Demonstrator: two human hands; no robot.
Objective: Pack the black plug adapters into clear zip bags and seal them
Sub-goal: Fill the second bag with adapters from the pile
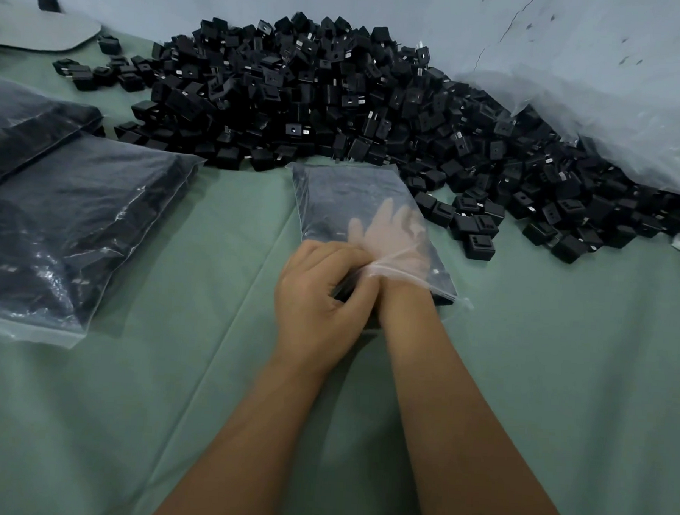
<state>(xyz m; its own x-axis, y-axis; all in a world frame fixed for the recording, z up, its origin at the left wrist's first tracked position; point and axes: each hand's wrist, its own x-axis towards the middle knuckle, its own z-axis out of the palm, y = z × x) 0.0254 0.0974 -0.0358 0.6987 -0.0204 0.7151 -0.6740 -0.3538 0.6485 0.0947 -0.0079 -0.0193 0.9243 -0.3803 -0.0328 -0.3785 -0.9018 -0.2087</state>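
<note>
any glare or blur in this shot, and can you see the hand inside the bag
Head view: dim, flat light; soft glare streaks on the filled bags; wide-angle bending at the edges; the right hand shows pale and hazy through the zip bag; the left hand is sharp.

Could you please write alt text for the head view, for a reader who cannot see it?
A person's right hand reaches inside a clear zip bag lying on a green cloth, while the left hand grips the bag's open mouth. A large heap of black plug adapters lies just behind, and filled bags lie to the left.
</note>
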